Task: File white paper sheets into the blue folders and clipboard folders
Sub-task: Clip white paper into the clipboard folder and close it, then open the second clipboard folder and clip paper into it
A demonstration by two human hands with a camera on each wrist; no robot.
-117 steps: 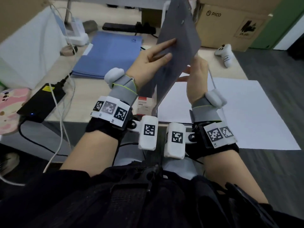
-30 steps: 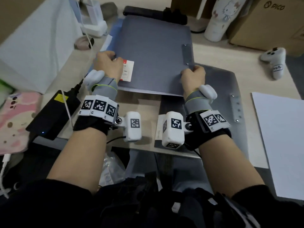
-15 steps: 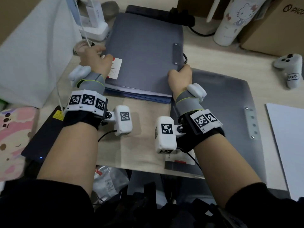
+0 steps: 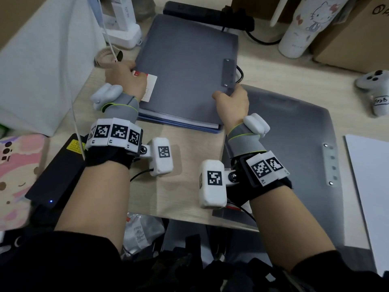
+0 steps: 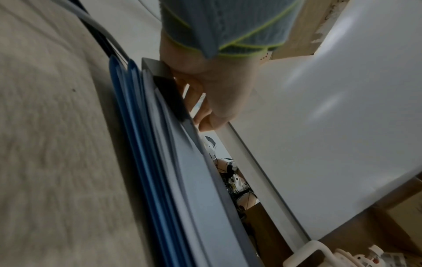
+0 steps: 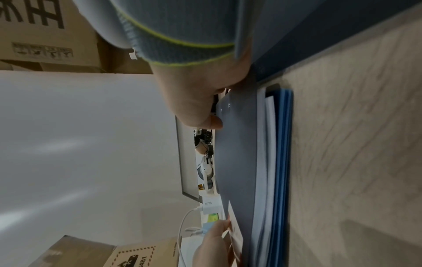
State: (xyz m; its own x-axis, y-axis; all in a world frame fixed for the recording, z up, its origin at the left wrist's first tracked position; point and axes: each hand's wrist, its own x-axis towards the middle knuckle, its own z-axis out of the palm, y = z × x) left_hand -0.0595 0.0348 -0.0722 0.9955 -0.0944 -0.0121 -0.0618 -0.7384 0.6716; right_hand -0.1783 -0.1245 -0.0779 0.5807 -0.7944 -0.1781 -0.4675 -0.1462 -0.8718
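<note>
A closed grey clipboard folder (image 4: 185,66) lies flat on a stack of blue folders (image 4: 181,124) with white sheets between them, at the desk's far centre. My left hand (image 4: 124,77) grips its left edge beside a white and red label (image 4: 150,87), fingers curled round the edge (image 5: 212,101). At its right edge, just below the metal clip plate (image 4: 228,72), my right hand (image 4: 231,100) grips it with the thumb on top (image 6: 198,101). The stack's layers show edge-on: grey folder (image 6: 237,162) over blue folders (image 6: 285,162) (image 5: 137,144). A second grey clipboard folder (image 4: 290,148) lies near right. A white paper sheet (image 4: 372,186) lies at the far right.
A black power brick (image 4: 61,175), a white cable and a pink pad (image 4: 14,175) sit left. A white box (image 4: 42,60) and white charger (image 4: 124,28) stand far left. Behind are a black power strip (image 4: 206,13), a white tumbler (image 4: 305,24), a cardboard box (image 4: 353,34) and a white controller (image 4: 376,89).
The grey clipboard folder, held upright in the air earlier, has been carried left and away and now lies on the blue stack. Both hands still hold its edges.
</note>
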